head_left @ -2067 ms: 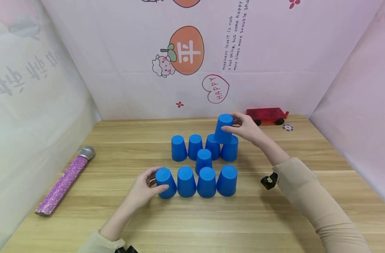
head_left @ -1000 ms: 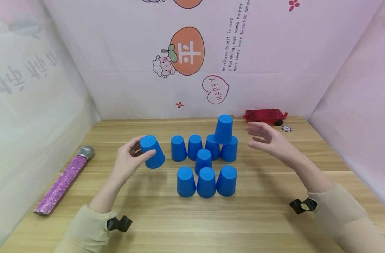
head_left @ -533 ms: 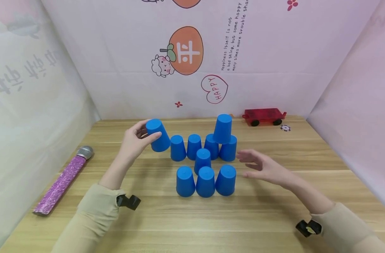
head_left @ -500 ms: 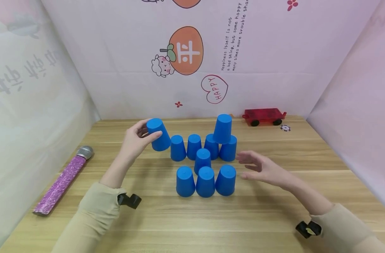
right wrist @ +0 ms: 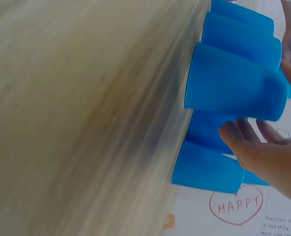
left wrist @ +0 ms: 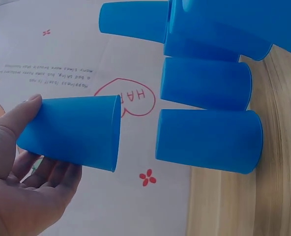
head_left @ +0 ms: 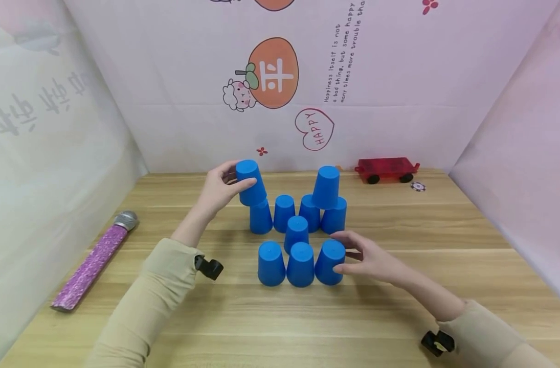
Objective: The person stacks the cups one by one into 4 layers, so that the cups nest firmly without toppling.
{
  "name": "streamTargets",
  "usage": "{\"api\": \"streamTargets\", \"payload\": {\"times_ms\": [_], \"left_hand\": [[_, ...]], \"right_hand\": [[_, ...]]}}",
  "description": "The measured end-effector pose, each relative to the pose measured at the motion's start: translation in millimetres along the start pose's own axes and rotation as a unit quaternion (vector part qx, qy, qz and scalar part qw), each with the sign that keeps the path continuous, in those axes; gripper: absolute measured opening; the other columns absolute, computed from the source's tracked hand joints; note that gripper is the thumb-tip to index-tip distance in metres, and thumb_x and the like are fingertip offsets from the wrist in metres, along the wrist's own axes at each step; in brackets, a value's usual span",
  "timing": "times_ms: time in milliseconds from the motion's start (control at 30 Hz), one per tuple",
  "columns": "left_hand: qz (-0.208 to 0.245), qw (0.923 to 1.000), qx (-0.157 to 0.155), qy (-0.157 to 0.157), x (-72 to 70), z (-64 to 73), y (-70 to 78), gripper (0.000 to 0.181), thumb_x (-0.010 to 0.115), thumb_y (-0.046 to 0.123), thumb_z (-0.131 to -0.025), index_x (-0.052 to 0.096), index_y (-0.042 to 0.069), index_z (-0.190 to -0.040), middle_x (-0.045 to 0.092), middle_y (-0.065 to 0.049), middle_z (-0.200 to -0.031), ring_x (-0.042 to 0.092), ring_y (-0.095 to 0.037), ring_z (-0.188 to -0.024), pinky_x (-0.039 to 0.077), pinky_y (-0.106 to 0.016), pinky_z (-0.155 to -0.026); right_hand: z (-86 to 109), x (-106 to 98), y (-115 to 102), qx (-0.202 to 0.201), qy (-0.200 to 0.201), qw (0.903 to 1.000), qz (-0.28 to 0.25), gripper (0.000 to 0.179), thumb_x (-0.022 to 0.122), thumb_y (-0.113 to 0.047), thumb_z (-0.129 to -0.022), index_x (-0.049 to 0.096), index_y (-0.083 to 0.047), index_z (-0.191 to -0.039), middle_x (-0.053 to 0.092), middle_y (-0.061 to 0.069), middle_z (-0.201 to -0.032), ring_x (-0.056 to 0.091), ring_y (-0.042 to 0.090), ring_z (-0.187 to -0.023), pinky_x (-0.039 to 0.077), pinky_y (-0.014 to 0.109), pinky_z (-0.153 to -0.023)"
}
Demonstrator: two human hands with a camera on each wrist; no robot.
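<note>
Wooden tabletop (head_left: pixel 270 322), cups (head_left: pixel 300 265) upright, mouth-down

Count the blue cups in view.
10: three front-row cups, one middle cup behind them, four back-row cups, one upper cup on their right end, one held cup in the left hand. Nested ones would be hidden.

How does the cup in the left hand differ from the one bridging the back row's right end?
The held cup is gripped by the left hand; the bridging cup has no hand on it. The held cup is in the air, with a gap to the back row's leftmost cup in the left wrist view; the bridging cup rests across the two rightmost cups. Both are blue, mouth-down and alike in shape.
</note>
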State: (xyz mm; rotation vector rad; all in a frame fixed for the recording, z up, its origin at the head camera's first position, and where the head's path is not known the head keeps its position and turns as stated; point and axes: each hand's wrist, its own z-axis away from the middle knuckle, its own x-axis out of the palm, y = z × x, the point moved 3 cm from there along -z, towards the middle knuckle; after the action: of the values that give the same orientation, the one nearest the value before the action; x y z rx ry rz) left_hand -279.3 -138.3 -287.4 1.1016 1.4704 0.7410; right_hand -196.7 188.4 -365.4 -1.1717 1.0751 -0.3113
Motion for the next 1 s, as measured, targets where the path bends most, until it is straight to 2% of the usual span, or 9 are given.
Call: {"api": "streamTargets", "payload": {"times_ms": [133, 433, 667, 1000], "left_hand": [[-0.002, 1.0, 0.002, -0.009, 10.7, -10.0, -1.8, 0.059, 0.07, 0.035, -0.084, 0.048, 0.014, -0.135, 0.054, -0.011, -0.133, 0.05, -0.029, -0.126, 0.043, -0.047, -0.104], [-0.002, 1.0, 0.0, -0.007, 27.2, -21.7, -6.9, 0.059, 0.07, 0.035, -0.084, 0.049, 0.014, -0.135, 0.054, -0.011, -0.133, 0.05, -0.029, -0.125, 0.043, -0.047, -0.104], [-0.002, 0.9996, 0.012, -0.024, 36.4, -25.4, -12.3, 0.056, 0.07, 0.032, -0.084, 0.051, 0.013, -0.133, 0.056, -0.011, -0.13, 0.051, -0.029, -0.124, 0.044, -0.047, -0.103], [0.002, 0.9993, 0.015, -0.035, 41.0, -25.9, -16.3, 0.054, 0.07, 0.031, -0.085, 0.051, 0.013, -0.132, 0.056, -0.01, -0.129, 0.052, -0.029, -0.123, 0.043, -0.048, -0.104]], "right_hand": [[-3.3, 3, 0, 0.008, 0.014, 0.9999, 0.006, 0.06, 0.068, -0.023, -0.086, 0.039, -0.001, -0.134, 0.051, 0.021, -0.132, 0.047, 0.042, -0.123, 0.045, 0.055, -0.098], [-7.6, 5, 0, 0.025, 0.021, 0.9994, 0.011, 0.055, 0.069, -0.025, -0.085, 0.044, -0.004, -0.129, 0.055, 0.018, -0.124, 0.051, 0.039, -0.118, 0.046, 0.056, -0.097], [-7.6, 5, -1, 0.008, 0.029, 0.9991, 0.032, 0.048, 0.07, -0.023, -0.085, 0.048, -0.003, -0.122, 0.059, 0.016, -0.117, 0.055, 0.035, -0.112, 0.05, 0.054, -0.092], [-8.1, 3, -4, 0.0, 0.035, 0.998, 0.052, 0.047, 0.072, -0.021, -0.083, 0.052, 0.0, -0.119, 0.061, 0.017, -0.114, 0.057, 0.035, -0.109, 0.052, 0.053, -0.089]]}}
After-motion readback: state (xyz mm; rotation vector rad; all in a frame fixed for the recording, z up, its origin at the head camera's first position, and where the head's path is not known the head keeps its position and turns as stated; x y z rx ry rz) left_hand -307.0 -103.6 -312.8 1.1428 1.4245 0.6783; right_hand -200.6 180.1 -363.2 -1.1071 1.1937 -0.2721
